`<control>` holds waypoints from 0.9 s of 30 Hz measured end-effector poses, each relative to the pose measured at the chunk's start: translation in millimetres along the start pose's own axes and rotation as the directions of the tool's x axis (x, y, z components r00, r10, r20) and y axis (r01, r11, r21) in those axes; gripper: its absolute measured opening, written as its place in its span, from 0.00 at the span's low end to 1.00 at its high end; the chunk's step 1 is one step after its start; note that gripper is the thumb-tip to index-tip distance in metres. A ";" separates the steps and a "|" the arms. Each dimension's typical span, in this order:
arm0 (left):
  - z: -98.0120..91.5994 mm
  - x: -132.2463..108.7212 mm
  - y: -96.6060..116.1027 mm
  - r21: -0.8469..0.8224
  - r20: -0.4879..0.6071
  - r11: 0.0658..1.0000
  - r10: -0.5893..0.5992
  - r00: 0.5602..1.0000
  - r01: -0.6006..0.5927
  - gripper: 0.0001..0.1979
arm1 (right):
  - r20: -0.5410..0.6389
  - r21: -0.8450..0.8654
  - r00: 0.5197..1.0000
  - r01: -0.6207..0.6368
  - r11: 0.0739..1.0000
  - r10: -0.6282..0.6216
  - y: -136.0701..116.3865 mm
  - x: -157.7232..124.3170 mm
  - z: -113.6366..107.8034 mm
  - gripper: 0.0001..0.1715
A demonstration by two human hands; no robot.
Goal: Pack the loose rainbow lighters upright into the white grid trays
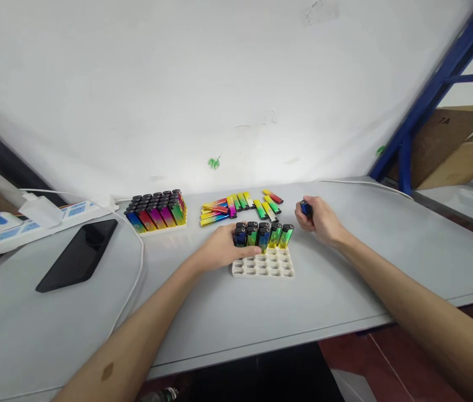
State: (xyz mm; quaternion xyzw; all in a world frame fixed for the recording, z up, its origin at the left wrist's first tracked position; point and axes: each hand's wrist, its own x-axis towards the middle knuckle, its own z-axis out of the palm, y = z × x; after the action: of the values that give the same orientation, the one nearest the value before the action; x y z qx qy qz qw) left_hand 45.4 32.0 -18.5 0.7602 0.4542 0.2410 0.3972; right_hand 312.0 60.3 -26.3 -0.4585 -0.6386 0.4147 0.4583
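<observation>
A white slotted tray (267, 269) lies on the grey table, with a row of several rainbow-coloured lighters (267, 234) standing in its far slots. My left hand (219, 249) rests at the tray's left side, fingers curled against the leftmost lighters. My right hand (319, 220) hovers just right of the row, closed round a blue lighter (305, 209). Behind the tray lies a loose pile of rainbow lighters (240, 204) on their sides.
A second tray full of upright lighters (157, 211) stands at the back left. A black phone (79, 254) lies flat on the left, near a white power strip (43, 219) and its cable (135, 268). A blue shelf frame (433, 95) and cardboard (454, 145) stand at the right.
</observation>
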 end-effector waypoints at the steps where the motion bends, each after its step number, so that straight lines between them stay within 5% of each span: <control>1: 0.1 0.1 -0.3 0.002 -0.001 1.000 -0.004 1.000 0.004 0.24 | -0.002 -0.006 1.000 0.003 1.000 -0.003 0.2 0.2 -0.3 0.29; 14: 0.0 -0.1 1.0 -0.013 0.011 1.000 0.013 1.000 -0.013 0.24 | -0.030 -0.160 0.997 -0.069 0.985 0.065 -7.6 -4.4 7.6 0.37; 27: -0.8 -0.8 1.7 -0.009 -0.002 1.000 0.004 1.000 -0.004 0.25 | -0.061 -0.202 0.997 -0.067 0.977 0.056 -8.8 -5.2 3.8 0.31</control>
State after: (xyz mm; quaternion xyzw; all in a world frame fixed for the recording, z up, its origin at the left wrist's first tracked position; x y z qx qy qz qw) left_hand 45.2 31.1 -16.6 0.7591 0.4517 0.2446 0.3999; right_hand 307.4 52.7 -19.9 -0.5338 -0.6505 0.3482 0.4131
